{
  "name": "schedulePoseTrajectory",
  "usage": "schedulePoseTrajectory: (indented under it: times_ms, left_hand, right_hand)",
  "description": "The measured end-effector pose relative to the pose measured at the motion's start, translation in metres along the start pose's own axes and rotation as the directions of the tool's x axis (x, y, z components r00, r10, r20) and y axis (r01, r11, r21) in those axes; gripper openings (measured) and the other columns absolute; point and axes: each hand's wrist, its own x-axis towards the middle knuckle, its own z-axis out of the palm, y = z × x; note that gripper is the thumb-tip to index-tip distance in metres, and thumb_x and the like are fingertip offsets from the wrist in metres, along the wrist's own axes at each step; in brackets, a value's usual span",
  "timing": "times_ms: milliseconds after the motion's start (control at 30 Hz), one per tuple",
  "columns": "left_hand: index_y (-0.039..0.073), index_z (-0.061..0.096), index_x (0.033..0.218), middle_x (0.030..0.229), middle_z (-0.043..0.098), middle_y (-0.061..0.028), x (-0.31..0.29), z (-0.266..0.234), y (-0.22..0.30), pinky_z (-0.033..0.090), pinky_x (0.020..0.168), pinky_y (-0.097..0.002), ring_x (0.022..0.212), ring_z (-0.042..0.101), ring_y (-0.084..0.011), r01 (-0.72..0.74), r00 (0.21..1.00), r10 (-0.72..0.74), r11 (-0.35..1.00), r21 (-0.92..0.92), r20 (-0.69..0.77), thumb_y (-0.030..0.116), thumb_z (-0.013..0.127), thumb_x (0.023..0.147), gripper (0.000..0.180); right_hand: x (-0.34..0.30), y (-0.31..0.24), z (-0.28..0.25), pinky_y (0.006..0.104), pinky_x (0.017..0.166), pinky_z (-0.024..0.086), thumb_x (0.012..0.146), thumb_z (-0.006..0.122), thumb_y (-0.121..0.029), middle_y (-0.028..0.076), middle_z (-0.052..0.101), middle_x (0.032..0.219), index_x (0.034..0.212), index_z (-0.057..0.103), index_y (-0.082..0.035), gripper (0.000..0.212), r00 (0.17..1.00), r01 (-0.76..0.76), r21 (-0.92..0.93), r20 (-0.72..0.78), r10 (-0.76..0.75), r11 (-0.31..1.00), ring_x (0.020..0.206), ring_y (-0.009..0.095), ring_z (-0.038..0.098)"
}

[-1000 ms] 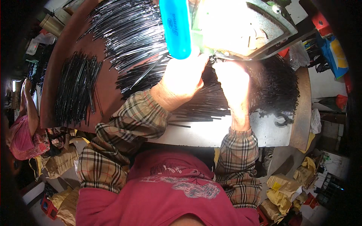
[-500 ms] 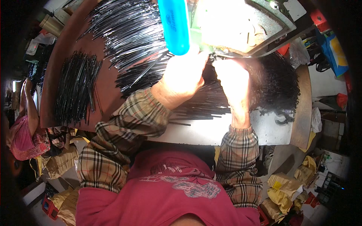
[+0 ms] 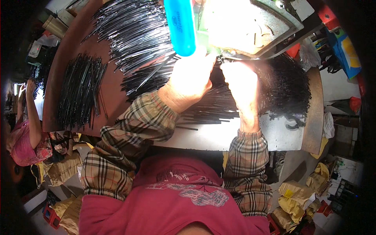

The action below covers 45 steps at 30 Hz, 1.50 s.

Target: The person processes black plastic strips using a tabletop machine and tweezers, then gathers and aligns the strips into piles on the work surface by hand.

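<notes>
My left hand (image 3: pixel 190 82) is closed, thumb and fingers pinched together under the front edge of a sewing-machine-like metal head (image 3: pixel 274 37). Close to its right, my right hand (image 3: pixel 243 86) is closed too, its fingertips curled toward the same spot. Strong light washes out both hands, and whatever they pinch is too small and glared to name. A small dark piece (image 3: pixel 222 60) shows between the fingertips. Thin black rod-like strips (image 3: pixel 211 103) lie beneath and between my hands. A blue rounded cylinder (image 3: pixel 182 29) hangs just above my left hand.
Long black strips (image 3: pixel 133 35) cover the brown tabletop (image 3: pixel 111 88) at far left, with a smaller bundle (image 3: pixel 80 92) beside them. A dense dark pile (image 3: pixel 290 86) lies at right, near a black clip-like part (image 3: pixel 294 122). Another person (image 3: pixel 29 137) works at left. Paper sacks (image 3: pixel 295 192) stand at lower right.
My hands stay almost in the same place under the machine head. At the left, the other person's arms have shifted slightly.
</notes>
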Motion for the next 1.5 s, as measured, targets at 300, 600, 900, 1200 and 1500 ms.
schedulePoseTrajectory:
  times_ms: [300, 600, 900, 1200, 1500]
  left_hand:
    - [-0.010, 0.055, 0.112, 0.097, 0.059, -0.0205, 0.0026, -0.0032, 0.0048, 0.052, 0.076, -0.0424, 0.084, 0.060, -0.0355, 0.022, 0.999, -0.023, 0.999, 0.046, 0.034, -0.014, 0.062, 0.060, 0.052]
    - [-0.011, 0.055, 0.110, 0.097, 0.058, -0.0203, -0.0011, 0.0005, -0.0008, 0.052, 0.078, -0.0440, 0.085, 0.060, -0.0365, -0.063, 0.998, 0.064, 0.997, 0.053, -0.015, -0.014, 0.061, 0.060, 0.051]
    - [-0.011, 0.056, 0.106, 0.099, 0.058, -0.0231, -0.0017, 0.0013, -0.0007, 0.052, 0.078, -0.0447, 0.089, 0.060, -0.0398, -0.036, 0.999, 0.036, 0.999, 0.005, -0.004, -0.014, 0.062, 0.059, 0.048]
    - [-0.013, 0.053, 0.111, 0.102, 0.058, -0.0238, 0.0021, -0.0042, 0.0063, 0.052, 0.079, -0.0452, 0.091, 0.061, -0.0408, 0.042, 0.997, -0.043, 0.999, 0.021, 0.061, -0.017, 0.060, 0.058, 0.054]
    - [-0.013, 0.052, 0.109, 0.094, 0.058, -0.0215, 0.0013, -0.0019, 0.0023, 0.053, 0.074, -0.0436, 0.080, 0.060, -0.0376, -0.014, 0.999, 0.013, 0.999, 0.045, 0.036, -0.018, 0.061, 0.058, 0.052]
  right_hand:
    - [-0.0002, 0.0018, 0.0001, 0.0224, 0.053, 0.044, 0.083, 0.066, -0.008, 0.004, 0.064, 0.069, 0.088, 0.067, 0.000, 0.010, 1.000, -0.027, 0.041, -0.006, 0.027, 0.999, 0.057, 0.006, 0.051]
    - [-0.0010, 0.0005, 0.0005, 0.0214, 0.054, 0.043, 0.083, 0.065, -0.007, 0.004, 0.064, 0.070, 0.089, 0.067, 0.000, 0.010, 0.999, -0.052, 0.091, -0.003, 0.053, 0.995, 0.058, 0.005, 0.050]
    - [-0.0005, -0.0006, 0.0001, 0.0221, 0.053, 0.043, 0.084, 0.065, -0.008, 0.003, 0.063, 0.068, 0.088, 0.066, 0.001, 0.010, 0.999, -0.043, 0.099, -0.001, 0.044, 0.994, 0.058, 0.005, 0.049]
    - [-0.0007, -0.0038, -0.0014, 0.0229, 0.052, 0.041, 0.084, 0.065, -0.011, 0.003, 0.059, 0.065, 0.089, 0.066, 0.002, 0.013, 0.997, -0.077, 0.063, 0.004, 0.077, 0.995, 0.056, 0.005, 0.046]
    - [-0.0002, -0.0017, -0.0002, 0.0225, 0.053, 0.041, 0.084, 0.066, -0.010, 0.003, 0.060, 0.066, 0.088, 0.066, 0.002, 0.013, 0.998, -0.067, 0.092, 0.000, 0.067, 0.994, 0.057, 0.005, 0.047]
